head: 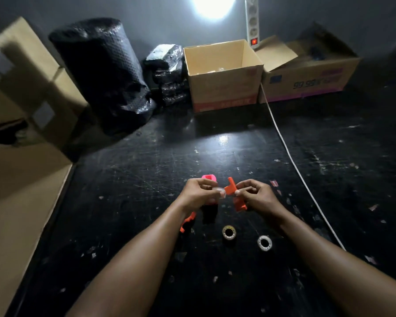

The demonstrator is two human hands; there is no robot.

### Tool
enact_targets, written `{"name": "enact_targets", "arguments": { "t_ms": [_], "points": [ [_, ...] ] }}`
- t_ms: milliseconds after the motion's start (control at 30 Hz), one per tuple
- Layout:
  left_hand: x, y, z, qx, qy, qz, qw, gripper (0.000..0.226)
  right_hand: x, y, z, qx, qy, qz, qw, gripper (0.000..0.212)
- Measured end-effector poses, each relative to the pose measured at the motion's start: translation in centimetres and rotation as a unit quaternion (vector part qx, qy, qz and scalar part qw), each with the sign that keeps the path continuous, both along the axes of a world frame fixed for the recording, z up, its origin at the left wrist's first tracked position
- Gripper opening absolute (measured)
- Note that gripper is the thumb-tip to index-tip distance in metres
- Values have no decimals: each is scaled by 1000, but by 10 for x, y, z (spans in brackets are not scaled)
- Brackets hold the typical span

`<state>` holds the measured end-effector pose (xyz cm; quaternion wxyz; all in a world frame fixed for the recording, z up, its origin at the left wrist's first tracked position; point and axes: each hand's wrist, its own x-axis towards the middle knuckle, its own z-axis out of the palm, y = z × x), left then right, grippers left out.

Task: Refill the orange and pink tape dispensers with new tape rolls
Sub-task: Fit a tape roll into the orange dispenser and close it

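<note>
Orange dispenser (236,197) is pinched in the right hand (256,195), long axis near upright above the black worktop (146,179). Left hand (197,193) pinches a clear tape roll (220,191) against it. Pink dispenser (209,177) sits behind; two tape rolls (229,232) (264,242) lie nearer.

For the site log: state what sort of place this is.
Probably a packing or stockroom workbench: open brown cardboard boxes at the back, a big roll of black bubble wrap beside them, and small clear tape rolls on the scuffed black table.
</note>
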<state>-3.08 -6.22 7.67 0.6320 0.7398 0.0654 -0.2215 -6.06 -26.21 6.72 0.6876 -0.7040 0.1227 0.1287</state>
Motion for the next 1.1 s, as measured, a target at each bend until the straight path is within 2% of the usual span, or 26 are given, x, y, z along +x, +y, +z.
{"name": "enact_targets", "arguments": {
  "t_ms": [133, 267, 433, 567, 733, 867, 1100],
  "points": [
    [-1, 16, 10, -41, -2, 27, 999, 41, 1, 11, 10, 27, -15, 36, 999, 20],
    [-7, 20, 8, -75, 25, 49, 996, 41, 2, 20, 8, 28, -26, 29, 999, 17],
    [-14, 10, 8, -139, 35, 97, 985, 22, -2, 28, 7, 59, -21, 22, 998, 14],
    [-16, 5, 12, -178, 44, 115, 976, 26, -2, 27, 8, 84, -10, 10, 996, 16],
    [-15, 6, 9, -163, 18, 115, 980, 25, -1, 27, 8, 89, 7, 12, 996, 24],
    [-12, 11, 12, -147, 26, 97, 984, 12, 1, 27, 7, 87, 18, 12, 996, 25],
    [-7, 14, 16, -165, 6, 113, 980, 24, 6, 32, 12, 96, 13, 45, 994, 25]
  ]
}}
